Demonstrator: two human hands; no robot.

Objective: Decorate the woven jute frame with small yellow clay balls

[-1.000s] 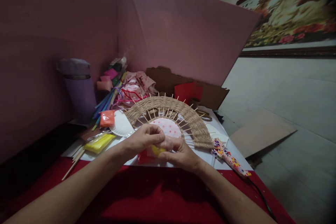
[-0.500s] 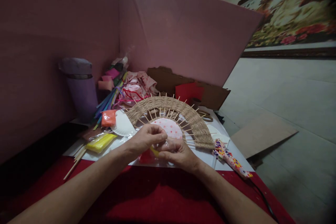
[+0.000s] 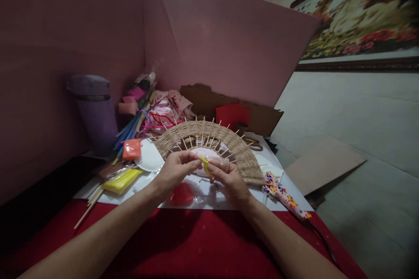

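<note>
A small strip of yellow modelling clay (image 3: 206, 167) is pinched between my two hands, with a clear plastic wrapper (image 3: 220, 161) around or behind it. My left hand (image 3: 179, 169) is closed, its thumb and fingertips at the clay's upper left end. From the other side my right hand (image 3: 233, 183) grips the clay and wrapper with thumb and bent fingers. Just beyond them lies a woven fan-shaped piece (image 3: 209, 128) with thin sticks poking out, and a pale, dotted disc (image 3: 204, 153) at its centre, partly hidden by my hands. Below my hands rests a red packet (image 3: 182, 194).
Left are an orange packet (image 3: 131, 149), a yellow packet (image 3: 122, 181), wooden sticks (image 3: 87, 212), a white paper plate (image 3: 150, 155) and a purple bottle (image 3: 96, 115). A flower-patterned glue gun-like tool (image 3: 288, 200) with a cord lies right. Pink panels (image 3: 212, 35) stand behind.
Both hands have risen slightly and the yellow clay now shows upright between the fingertips. The red packet beneath is more exposed. The view has shifted slightly.
</note>
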